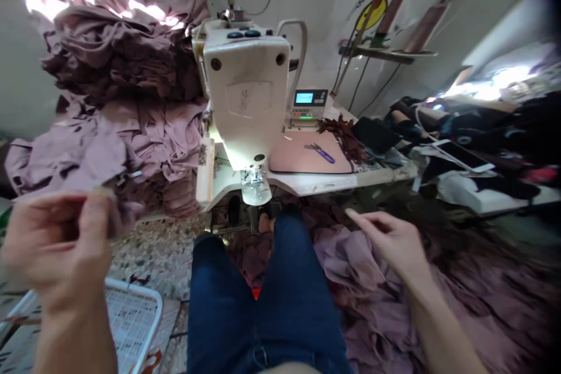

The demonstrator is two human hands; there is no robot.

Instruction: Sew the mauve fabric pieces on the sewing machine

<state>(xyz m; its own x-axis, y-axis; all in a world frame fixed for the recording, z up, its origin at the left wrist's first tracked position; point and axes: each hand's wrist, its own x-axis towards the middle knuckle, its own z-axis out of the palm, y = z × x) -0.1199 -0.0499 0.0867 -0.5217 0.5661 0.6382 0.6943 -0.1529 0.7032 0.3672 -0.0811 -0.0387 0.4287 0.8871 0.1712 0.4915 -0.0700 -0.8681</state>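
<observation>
My left hand (56,245) is raised at the left, fingers pinched on the edge of a mauve fabric piece (70,158) that hangs from it over the stack. My right hand (390,236) hovers over the mauve fabric heap (363,280) on the floor at my right, its index finger stretched out and the other fingers loosely curled, holding nothing. A white sewing machine (248,99) stands straight ahead on its table (307,181). My legs in blue jeans (267,298) fill the lower middle.
A tall stack of mauve fabric (127,70) rises left of the machine. Purple snips (322,153) lie on a pink pad, beside a control panel (309,102). A white plastic basket (131,315) sits on the floor at lower left. Dark clutter and a phone (464,155) lie at right.
</observation>
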